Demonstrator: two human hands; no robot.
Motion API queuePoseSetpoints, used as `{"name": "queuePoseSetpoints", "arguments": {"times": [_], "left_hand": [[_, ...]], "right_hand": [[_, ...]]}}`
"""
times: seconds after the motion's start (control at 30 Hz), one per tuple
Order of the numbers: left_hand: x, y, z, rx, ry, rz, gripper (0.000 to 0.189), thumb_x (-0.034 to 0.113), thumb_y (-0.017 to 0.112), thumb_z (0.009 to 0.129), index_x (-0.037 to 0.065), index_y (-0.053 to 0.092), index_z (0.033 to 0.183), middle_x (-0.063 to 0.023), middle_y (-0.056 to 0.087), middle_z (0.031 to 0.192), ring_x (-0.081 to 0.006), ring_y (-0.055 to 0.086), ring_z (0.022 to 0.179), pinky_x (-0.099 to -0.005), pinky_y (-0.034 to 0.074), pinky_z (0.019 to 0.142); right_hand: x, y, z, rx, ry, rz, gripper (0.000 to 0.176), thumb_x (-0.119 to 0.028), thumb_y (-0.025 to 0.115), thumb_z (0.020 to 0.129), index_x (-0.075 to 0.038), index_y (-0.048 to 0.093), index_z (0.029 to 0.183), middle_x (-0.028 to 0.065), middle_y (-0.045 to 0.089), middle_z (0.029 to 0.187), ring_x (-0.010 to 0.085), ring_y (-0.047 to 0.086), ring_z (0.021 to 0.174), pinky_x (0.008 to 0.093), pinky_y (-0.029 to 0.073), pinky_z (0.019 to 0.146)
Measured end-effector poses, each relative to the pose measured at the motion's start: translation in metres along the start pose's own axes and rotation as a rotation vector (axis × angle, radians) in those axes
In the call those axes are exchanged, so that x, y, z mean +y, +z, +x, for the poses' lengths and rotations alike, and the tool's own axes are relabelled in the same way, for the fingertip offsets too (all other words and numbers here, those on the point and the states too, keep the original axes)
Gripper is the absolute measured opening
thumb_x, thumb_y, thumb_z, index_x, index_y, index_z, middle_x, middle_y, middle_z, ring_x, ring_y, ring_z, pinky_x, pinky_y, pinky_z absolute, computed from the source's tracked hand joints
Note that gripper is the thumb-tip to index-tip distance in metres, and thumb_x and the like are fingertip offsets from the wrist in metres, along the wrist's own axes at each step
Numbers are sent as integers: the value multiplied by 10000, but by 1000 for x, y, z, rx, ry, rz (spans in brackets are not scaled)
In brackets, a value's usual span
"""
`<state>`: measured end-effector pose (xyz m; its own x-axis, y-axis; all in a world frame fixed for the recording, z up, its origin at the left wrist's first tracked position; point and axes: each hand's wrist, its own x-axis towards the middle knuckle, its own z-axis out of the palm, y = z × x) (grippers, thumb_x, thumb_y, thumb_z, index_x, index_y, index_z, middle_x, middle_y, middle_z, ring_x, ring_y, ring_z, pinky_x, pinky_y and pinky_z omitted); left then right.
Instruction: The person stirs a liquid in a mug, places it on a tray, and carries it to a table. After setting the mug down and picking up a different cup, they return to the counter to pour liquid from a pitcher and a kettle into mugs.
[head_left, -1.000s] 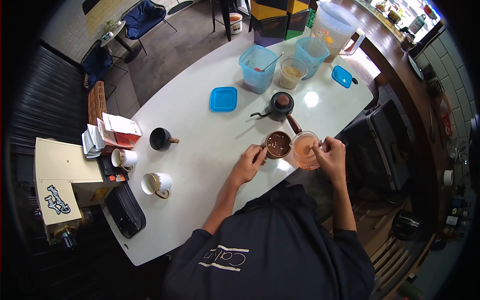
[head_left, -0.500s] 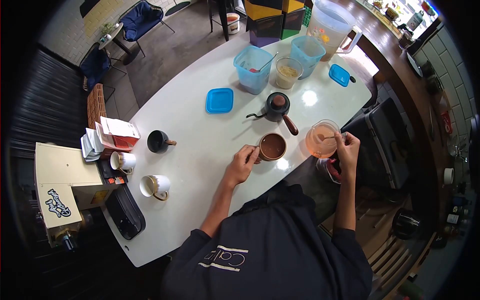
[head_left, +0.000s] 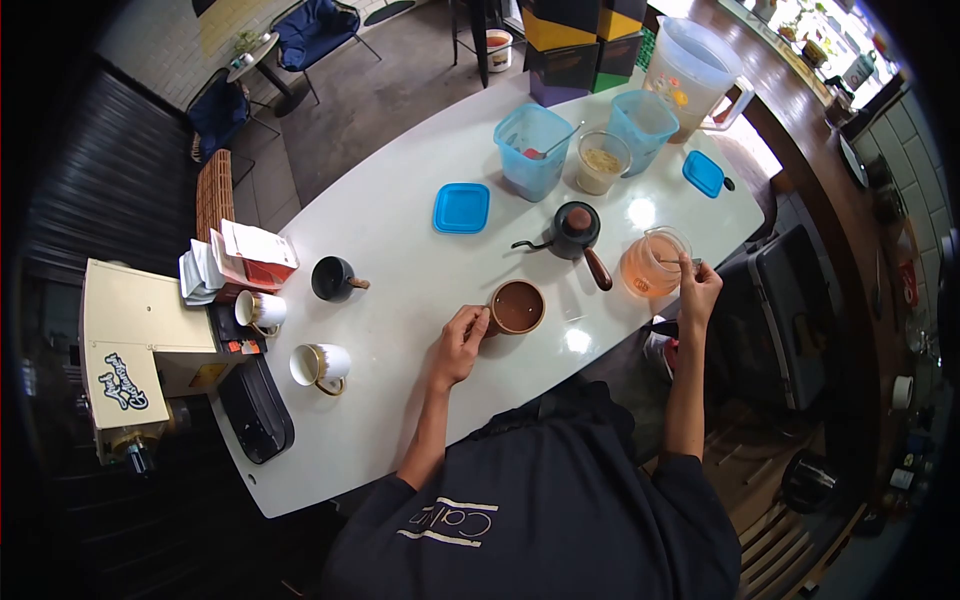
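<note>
A brown mug [head_left: 518, 307] with a brown inside stands at the table's near side. My left hand [head_left: 462, 342] is closed around its handle, on the mug's left. To the right is a clear glass jug [head_left: 650, 272] of orange-pink liquid. Over its rim my right hand [head_left: 702, 290] pinches the handle of a spoon [head_left: 668, 262] that reaches into the jug; the spoon's lower end is hard to make out. Behind the mug and jug sits a dark gooseneck kettle [head_left: 575, 232], its wooden handle pointing toward the jug.
Blue tubs [head_left: 530, 160], a cup of pale grains [head_left: 602, 163], a large plastic pitcher [head_left: 690, 70] and blue lids [head_left: 461, 208] occupy the far side. A black cup [head_left: 333, 279], white-and-gold mugs [head_left: 320, 367] and a cream grinder [head_left: 135, 330] are on the left.
The brown mug has moved left, away from the jug, with my left hand on its handle. The jug has shifted slightly away from me, closer to the kettle. The camera view has turned a little.
</note>
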<state>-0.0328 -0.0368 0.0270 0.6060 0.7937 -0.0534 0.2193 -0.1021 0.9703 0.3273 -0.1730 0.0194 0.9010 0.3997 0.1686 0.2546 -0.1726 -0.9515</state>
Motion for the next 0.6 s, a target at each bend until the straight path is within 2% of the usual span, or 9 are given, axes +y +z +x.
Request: {"name": "queuePoseSetpoints", "arguments": {"times": [0.07, 0.13, 0.37, 0.47, 0.53, 0.6], "left_hand": [[0, -3, -3, 41, -6, 18, 346, 279, 480, 1004, -48, 560, 923, -49, 556, 858, -115, 496, 710, -254, 421, 669], [1, -6, -5, 96, -35, 22, 356, 300, 494, 997, -37, 559, 901, -26, 522, 793, -98, 433, 683, -251, 376, 627], [-8, -7, -14, 215, -83, 16, 348, 308, 504, 993, -16, 568, 885, 15, 456, 704, -64, 383, 652, -245, 333, 570], [-6, -7, -16, 252, -76, 11, 352, 307, 507, 994, -20, 571, 878, 18, 477, 695, -59, 411, 646, -236, 359, 582], [0, -5, -16, 233, -59, -22, 316, 282, 525, 989, -23, 558, 912, -6, 534, 753, -62, 506, 702, -238, 446, 647], [6, -3, -17, 266, -53, -62, 294, 266, 531, 986, -23, 545, 939, -26, 557, 799, -77, 548, 742, -251, 484, 685]], "right_hand": [[0, 7, 2, 12, 27, 30, 385, -206, 714, 866, -100, 462, 595, -97, 365, 591, 18, 277, 550, 228, 188, 485], [-5, 14, 5, -2, 24, 69, 388, -217, 716, 868, -102, 462, 598, -96, 371, 596, 17, 278, 554, 228, 188, 485], [-9, 32, 9, -13, 10, 185, 388, -247, 704, 887, -99, 469, 616, -94, 387, 614, 18, 279, 570, 223, 195, 494], [-12, 40, 9, -21, 9, 201, 400, -260, 691, 898, -96, 456, 618, -90, 385, 616, 20, 278, 580, 222, 206, 505], [-9, 38, 12, -50, -3, 184, 397, -272, 687, 900, -93, 460, 628, -90, 377, 614, 22, 281, 581, 222, 212, 509], [-8, 34, 16, -81, -20, 169, 394, -283, 684, 902, -90, 465, 637, -89, 370, 611, 23, 284, 582, 222, 218, 513]]}}
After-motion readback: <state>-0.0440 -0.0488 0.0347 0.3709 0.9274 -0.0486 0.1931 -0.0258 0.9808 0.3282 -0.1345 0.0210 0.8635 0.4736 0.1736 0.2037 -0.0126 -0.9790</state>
